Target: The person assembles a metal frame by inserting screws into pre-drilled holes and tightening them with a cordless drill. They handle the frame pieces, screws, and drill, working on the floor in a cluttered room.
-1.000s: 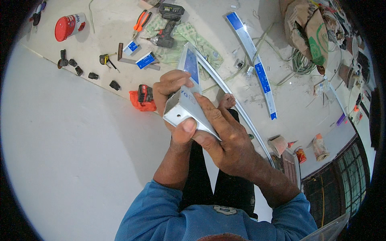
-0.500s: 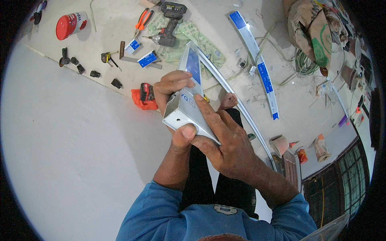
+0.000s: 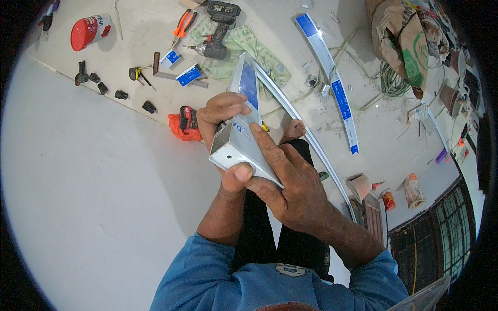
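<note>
Both hands hold a short silver metal channel (image 3: 239, 141) with blue-and-white protective film, standing upright against the white wall. My left hand (image 3: 222, 113) wraps its fingers over the channel's upper part. My right hand (image 3: 282, 184) grips it from the right, thumb pressed on the lower open end, index finger laid along its face. My bare foot (image 3: 293, 129) shows just beyond the channel on the floor.
On the floor lie a long silver channel (image 3: 306, 136), a blue-filmed strip (image 3: 332, 83), a cordless drill (image 3: 217, 28) on green cloth, orange pliers (image 3: 182, 26), a red battery pack (image 3: 185, 123), a red-lidded can (image 3: 88, 32), small black parts (image 3: 104, 88), sacks and coiled cable (image 3: 395, 78).
The channel and both hands have shifted very slightly; the grip looks the same.
</note>
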`<act>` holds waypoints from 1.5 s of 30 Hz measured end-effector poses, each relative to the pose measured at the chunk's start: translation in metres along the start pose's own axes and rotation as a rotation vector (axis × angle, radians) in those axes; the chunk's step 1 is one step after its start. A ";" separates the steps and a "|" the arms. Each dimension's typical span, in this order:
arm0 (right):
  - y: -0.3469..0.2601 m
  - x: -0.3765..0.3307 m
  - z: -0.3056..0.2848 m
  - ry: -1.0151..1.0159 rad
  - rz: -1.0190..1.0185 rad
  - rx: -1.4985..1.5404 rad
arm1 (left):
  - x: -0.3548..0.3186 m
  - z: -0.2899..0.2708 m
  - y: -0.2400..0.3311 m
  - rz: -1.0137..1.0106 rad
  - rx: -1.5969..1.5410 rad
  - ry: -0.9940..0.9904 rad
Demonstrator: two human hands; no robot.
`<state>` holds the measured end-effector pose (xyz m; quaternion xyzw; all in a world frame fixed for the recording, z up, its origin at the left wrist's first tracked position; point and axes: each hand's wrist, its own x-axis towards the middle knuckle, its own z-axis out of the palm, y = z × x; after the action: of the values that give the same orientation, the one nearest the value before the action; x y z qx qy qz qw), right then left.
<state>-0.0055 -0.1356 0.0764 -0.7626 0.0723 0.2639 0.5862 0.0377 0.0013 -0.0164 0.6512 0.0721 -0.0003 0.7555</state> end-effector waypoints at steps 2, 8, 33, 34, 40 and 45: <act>-0.001 -0.001 -0.001 -0.006 0.010 -0.011 | -0.001 0.000 0.001 -0.007 0.010 0.000; 0.005 -0.002 0.003 0.031 -0.022 -0.044 | 0.002 -0.001 0.003 -0.014 -0.017 -0.020; -0.002 0.000 0.001 0.008 -0.028 -0.021 | -0.004 -0.010 -0.013 0.173 -0.105 -0.016; -0.002 0.002 -0.002 0.003 -0.031 -0.042 | -0.001 -0.006 -0.015 0.195 -0.115 -0.011; -0.023 0.005 -0.018 -0.121 0.123 0.035 | -0.005 -0.011 -0.014 0.190 -0.032 -0.052; -0.021 0.033 -0.051 -0.157 0.110 0.029 | -0.002 -0.018 -0.013 0.255 -0.034 -0.047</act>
<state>0.0473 -0.1708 0.0871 -0.7258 0.0720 0.3536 0.5856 0.0324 0.0167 -0.0314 0.6421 -0.0288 0.0816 0.7617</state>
